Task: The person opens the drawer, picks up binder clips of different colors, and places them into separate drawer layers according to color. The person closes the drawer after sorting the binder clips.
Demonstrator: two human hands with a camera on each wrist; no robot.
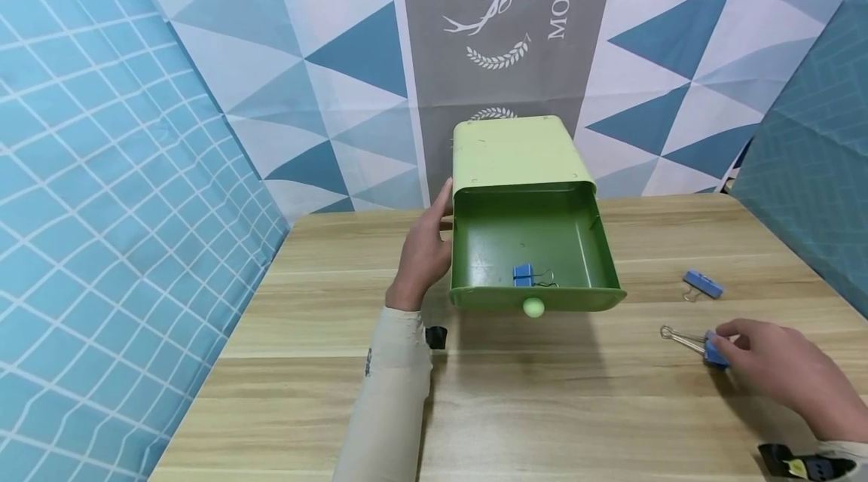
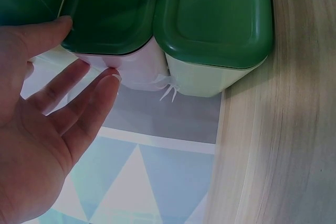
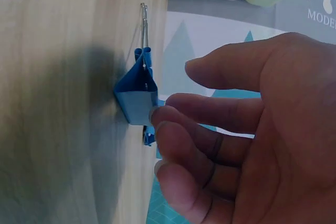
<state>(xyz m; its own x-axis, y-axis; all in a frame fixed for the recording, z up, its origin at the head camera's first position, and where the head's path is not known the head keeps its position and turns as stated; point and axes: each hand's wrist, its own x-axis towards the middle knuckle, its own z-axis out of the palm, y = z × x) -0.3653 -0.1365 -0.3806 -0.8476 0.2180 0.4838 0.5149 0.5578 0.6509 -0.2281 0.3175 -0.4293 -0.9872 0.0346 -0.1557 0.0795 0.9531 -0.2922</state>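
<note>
A stacked drawer box [image 1: 518,151] stands on the table with its green top drawer [image 1: 515,233] pulled out. Inside that drawer lies one blue binder clip [image 1: 523,276]. My left hand [image 1: 423,248] rests against the box's left side, thumb and fingers fairly straight; the left wrist view shows it beside the pinkish middle unit [image 2: 136,69]. A larger blue binder clip [image 3: 137,106] stands on the table, its wire handles toward the box. At this clip is my right hand [image 1: 780,361], fingers loosely bent, thumb apart from the clip. Whether a fingertip touches it I cannot tell.
Another blue binder clip [image 1: 703,284] lies farther back on the wooden table [image 1: 305,392]. A light green bottom unit [image 2: 197,77] sits under the pinkish one, joined by a white tie [image 2: 168,85]. Patterned cloth [image 1: 339,75] hangs behind, blue gridded cloth [image 1: 102,203] at left.
</note>
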